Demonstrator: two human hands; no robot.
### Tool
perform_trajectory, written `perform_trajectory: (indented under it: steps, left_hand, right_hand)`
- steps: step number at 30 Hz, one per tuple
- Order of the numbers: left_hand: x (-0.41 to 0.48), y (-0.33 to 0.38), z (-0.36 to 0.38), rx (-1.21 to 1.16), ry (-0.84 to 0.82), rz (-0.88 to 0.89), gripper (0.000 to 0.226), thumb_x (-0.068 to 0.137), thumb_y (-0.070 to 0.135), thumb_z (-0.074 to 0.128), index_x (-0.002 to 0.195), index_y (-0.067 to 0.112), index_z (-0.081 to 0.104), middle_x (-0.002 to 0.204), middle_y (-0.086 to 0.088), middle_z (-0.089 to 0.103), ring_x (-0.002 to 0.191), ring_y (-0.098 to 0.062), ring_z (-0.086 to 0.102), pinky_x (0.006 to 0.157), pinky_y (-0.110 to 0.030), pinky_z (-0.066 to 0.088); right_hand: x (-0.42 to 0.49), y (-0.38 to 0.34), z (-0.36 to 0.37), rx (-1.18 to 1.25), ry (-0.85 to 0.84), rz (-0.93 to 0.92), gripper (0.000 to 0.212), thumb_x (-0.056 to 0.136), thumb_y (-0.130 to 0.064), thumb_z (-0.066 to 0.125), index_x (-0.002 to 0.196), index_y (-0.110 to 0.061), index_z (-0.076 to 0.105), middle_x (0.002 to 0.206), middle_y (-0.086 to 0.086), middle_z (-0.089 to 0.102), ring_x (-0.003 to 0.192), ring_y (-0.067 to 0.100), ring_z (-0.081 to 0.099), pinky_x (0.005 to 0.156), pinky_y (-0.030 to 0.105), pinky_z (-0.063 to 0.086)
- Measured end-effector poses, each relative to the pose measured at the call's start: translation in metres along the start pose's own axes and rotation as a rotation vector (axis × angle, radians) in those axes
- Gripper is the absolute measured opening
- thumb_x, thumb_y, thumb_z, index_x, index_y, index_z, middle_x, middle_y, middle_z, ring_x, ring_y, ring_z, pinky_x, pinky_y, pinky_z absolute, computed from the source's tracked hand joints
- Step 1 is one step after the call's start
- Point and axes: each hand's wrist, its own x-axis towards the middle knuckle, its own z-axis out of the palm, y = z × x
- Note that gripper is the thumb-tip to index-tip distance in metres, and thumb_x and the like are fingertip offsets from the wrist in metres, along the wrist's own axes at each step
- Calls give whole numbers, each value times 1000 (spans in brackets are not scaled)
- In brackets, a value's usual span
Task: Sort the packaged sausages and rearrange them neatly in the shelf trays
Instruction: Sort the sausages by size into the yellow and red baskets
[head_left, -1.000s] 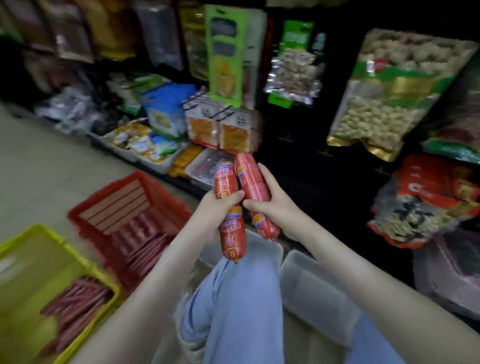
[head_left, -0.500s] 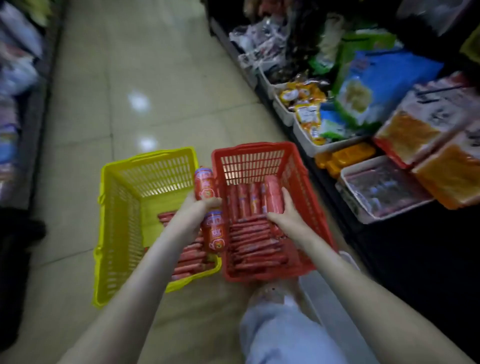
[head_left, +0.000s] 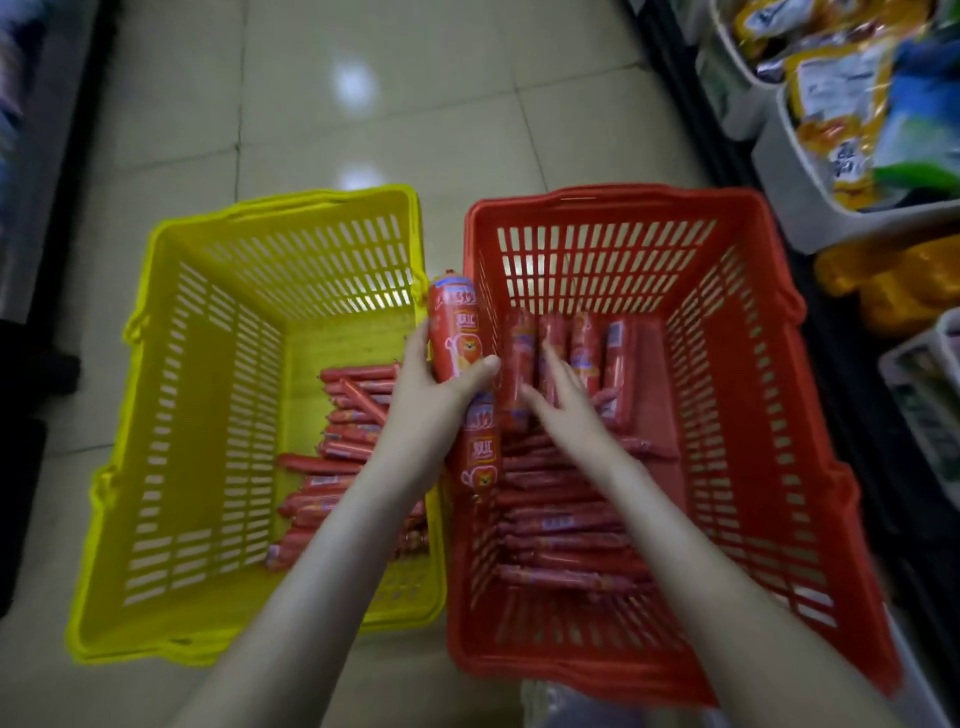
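Observation:
My left hand (head_left: 434, 402) grips a thick red packaged sausage (head_left: 457, 332) upright over the seam between two baskets. My right hand (head_left: 563, 402) reaches into the red basket (head_left: 769, 395) with straight fingers that touch a row of thick red sausages (head_left: 587, 345) at its far end. Thin red sausages (head_left: 561, 525) lie stacked crosswise in the near half of the red basket. The yellow basket (head_left: 208, 415) on the left holds several thin red sausages (head_left: 348, 415) piled along its right side.
Both baskets stand on a tiled floor (head_left: 363, 104). White shelf trays (head_left: 800, 187) with yellow and blue snack packs line the right edge, with orange packs (head_left: 893, 280) below them. A dark shelf base (head_left: 47, 208) runs along the left.
My view swung from the shelf down to the baskets. My right hand laid its thick sausage in the red basket and now touches the row. My left hand still holds its sausage.

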Motion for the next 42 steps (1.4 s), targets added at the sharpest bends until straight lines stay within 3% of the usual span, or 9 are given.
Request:
perform_trajectory:
  steps: [4,8,12,16,22,28,33,36,42]
  left_hand:
    - [3,-3,20,58,-47,75,40,91,18,64,120,37,44,121,-2,62,109,-16,63,99,-40,49]
    - [11,-16,18,473,-104,245,47,95,40,46,135,17,51,134,-8,57,125,-23,52,110,-38,36]
    - [23,-44,4,1245,18,645,59,86,43,45,135,11,52,143,-14,47,135,-37,37,112,-50,25]
    - [30,-62,5,1569,16,675,75,69,43,73,134,10,54,145,-20,43,133,-40,41,108,-55,28]
    - [35,-70,4,1600,99,768,55,68,32,75,119,13,65,146,-20,42,132,-40,42,109,-55,29]
    - [33,-70,6,1605,89,736,54,72,31,70,123,14,62,151,-20,32,138,-42,32,113,-54,21]
    - [31,-68,9,1626,67,709,53,73,30,68,123,13,62,151,-21,32,138,-43,31,113,-55,21]
    - [17,-57,16,1626,50,688,48,72,26,69,116,9,65,143,-24,43,133,-43,39,110,-54,28]
    - [-87,-2,83,1315,-166,866,52,73,33,46,115,10,67,124,-19,62,119,-38,55,100,-56,41]
  right_hand:
    - [-36,-54,0,681,-171,-46,69,85,-43,61,145,-32,30,144,-2,46,127,8,50,104,27,42]
    - [-39,-52,-13,650,-135,-21,74,85,-8,67,146,-27,30,134,-1,57,114,9,59,97,22,46]
    - [-6,-16,-16,117,104,72,95,82,-8,72,153,-20,10,149,2,30,131,14,40,102,16,33]
    - [27,26,-11,-461,-201,154,112,82,-14,70,149,-30,-18,155,1,-31,147,31,3,118,40,13]
    - [27,38,-26,-812,-203,97,108,88,-26,64,146,-24,-27,155,-6,-31,147,18,7,117,56,4]
    - [-4,45,-16,-881,-17,368,76,96,-51,41,153,-17,3,152,4,26,139,25,18,107,62,26]
    - [-28,36,-15,-1058,-218,484,60,102,-49,18,152,-30,-10,160,-12,-7,147,25,-1,108,69,2]
    - [-56,4,-30,-1133,-156,357,64,101,-46,24,152,-27,-10,160,-8,-12,147,24,-10,110,62,-10]
    - [-200,-77,-95,-911,253,-24,68,87,-27,44,151,-15,23,154,4,32,141,21,31,115,37,23]
